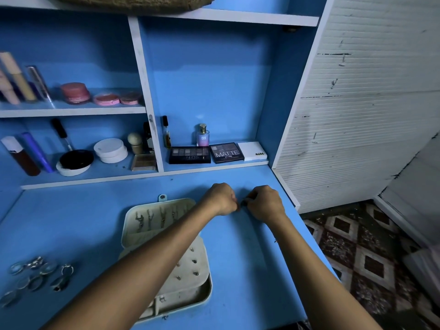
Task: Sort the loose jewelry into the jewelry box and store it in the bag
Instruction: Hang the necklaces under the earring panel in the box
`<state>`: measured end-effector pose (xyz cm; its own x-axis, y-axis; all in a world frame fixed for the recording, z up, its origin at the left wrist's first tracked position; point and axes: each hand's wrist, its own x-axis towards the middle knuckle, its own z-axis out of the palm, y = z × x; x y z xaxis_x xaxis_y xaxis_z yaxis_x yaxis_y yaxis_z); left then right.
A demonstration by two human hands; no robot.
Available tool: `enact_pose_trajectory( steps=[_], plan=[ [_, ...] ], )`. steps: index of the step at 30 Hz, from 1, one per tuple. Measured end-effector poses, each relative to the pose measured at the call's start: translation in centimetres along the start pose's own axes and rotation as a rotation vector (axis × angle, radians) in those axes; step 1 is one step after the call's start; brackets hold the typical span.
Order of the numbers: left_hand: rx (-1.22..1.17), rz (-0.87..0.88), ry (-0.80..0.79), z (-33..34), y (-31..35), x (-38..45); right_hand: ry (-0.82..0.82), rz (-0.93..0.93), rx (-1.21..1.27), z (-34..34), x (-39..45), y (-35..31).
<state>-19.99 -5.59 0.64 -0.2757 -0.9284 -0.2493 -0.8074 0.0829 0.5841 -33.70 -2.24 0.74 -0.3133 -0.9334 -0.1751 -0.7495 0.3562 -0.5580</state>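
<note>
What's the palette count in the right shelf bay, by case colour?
Black: 2, the NUDES palette and the MATTE palette
White: 1, the NUDE palette
Total: 3

Cream jewelry box [166,246] open flat on the desk, loose rings [38,275] scattered to its left.

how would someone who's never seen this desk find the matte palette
Start at the blue shelf unit behind the desk and go to its tall right bay. On the bay's floor three flat boxes lie in a row; the matte palette is the middle one, dark, with MATTE in big white letters, between the nudes palette and a white box.
</note>
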Motion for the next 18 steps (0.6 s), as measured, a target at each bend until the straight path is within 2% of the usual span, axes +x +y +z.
enact_pose_trajectory(
  steps=[10, 18],
  plan=[
    [0.197, 0.002, -0.110, -0.4, 1.1, -0.4, -0.054, -0.077, 0.006, -0.1, -0.1, 0.3],
    [0.264, 0.031, -0.173, -1.0, 1.4, -1.1, -0.069, -0.145, 0.010, -0.2, -0.5, 0.6]
  ],
)
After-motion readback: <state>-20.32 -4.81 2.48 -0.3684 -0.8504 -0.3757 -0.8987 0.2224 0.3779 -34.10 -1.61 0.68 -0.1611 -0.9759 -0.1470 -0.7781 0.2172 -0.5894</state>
